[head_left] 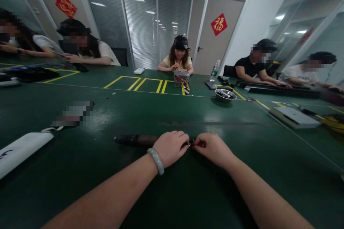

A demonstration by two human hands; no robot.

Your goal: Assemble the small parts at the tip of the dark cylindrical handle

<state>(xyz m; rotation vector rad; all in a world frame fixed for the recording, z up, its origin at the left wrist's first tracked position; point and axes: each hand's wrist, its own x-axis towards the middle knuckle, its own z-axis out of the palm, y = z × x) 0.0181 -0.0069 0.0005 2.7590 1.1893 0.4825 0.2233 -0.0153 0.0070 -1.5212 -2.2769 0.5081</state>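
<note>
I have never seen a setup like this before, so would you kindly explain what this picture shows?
Gladly. There is no robot here: one person works with two bare hands, seen from a camera worn on that person's head. The left hand, with a pale bangle at its wrist, holds a dark cylindrical object lying on the green table. The right hand has its fingertips at the right end; exactly what they pinch is too small to tell. Farther off stand a metal bowl and a plastic bottle. A co-worker sits opposite, busy with something else.
</note>
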